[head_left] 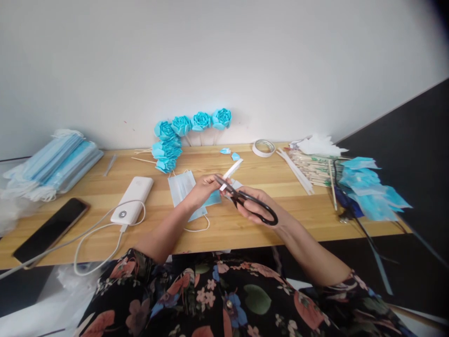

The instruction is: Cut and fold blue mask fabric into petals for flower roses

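My left hand [203,188] pinches the lower end of a narrow white strip [232,171] that slants up to the right above the wooden table [245,224]. My right hand [257,206] grips black scissors [250,202] by the handles, and the blades meet the strip close to my left fingers. A flat blue face mask [182,187] with a white ear loop lies on the table under my left hand.
Blue folded roses [185,128] lean against the wall. A stack of blue masks [52,164] sits far left, with a white power bank [132,199], its cable and a black phone [51,229]. A tape roll [264,148], wooden sticks [312,168] and blue mask scraps [372,187] lie right.
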`<state>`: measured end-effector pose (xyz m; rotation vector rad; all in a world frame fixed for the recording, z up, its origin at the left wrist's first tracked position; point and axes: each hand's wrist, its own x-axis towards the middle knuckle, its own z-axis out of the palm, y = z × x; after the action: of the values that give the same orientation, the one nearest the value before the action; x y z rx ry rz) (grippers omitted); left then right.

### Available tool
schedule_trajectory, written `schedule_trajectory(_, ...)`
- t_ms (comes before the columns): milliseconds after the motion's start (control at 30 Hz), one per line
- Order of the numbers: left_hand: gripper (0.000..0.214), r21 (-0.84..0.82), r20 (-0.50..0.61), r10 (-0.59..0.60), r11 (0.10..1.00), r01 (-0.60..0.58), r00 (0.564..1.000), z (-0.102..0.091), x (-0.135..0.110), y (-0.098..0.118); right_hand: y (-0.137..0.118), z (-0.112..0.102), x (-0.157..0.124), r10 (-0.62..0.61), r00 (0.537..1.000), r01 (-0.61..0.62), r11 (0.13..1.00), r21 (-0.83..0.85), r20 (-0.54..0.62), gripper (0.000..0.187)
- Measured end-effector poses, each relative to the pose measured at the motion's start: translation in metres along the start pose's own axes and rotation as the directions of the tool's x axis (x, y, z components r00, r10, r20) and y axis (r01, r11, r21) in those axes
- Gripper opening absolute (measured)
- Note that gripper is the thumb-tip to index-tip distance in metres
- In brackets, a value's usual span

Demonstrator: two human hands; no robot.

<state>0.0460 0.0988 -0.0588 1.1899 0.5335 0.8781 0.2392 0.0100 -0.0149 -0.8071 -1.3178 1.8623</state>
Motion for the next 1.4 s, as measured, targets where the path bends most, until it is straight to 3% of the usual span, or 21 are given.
schedule_trajectory(100,0.041,-0.034,-0.069,-0.003,0.999,0.001,0.998,0.002,0.0,0.004,0.006,0.006,0.001,0.077,0.995,-0.077,0.997,-0.004,0.07,0.045)
schedule_trajectory(267,0.046,-0.063,-0.088,-0.002,0.998,-0.003,0.996,0.005,-0.001,0.012,0.009,0.004,-0.002,-0.013,0.999,0.014,1.0,-0.01,0.029,0.045)
schedule_trajectory(367,0.047,-0.08,-0.055,0.006,0.997,-0.01,0.998,0.007,-0.001,0.013,0.007,-0.006,-0.007,-0.076,0.997,0.075,0.996,-0.046,-0.002,0.052)
schedule_trajectory(600,0.05,-0.094,0.02,-0.01,0.995,0.012,1.0,0.007,-0.002,0.012,0.006,-0.012,-0.013,-0.059,0.992,0.053,0.997,-0.059,-0.108,0.048)
schedule_trajectory(1100,0.045,-0.047,0.156,-0.027,0.998,0.034,0.987,0.006,-0.004,0.006,0.013,-0.017,-0.005,-0.147,0.989,0.146,0.986,-0.085,-0.004,0.041)
schedule_trajectory(1400,0.044,-0.015,0.149,-0.034,0.999,0.036,0.988,0.004,-0.004,0.004,0.012,-0.015,-0.003,-0.147,0.989,0.147,0.988,-0.045,0.005,0.04)
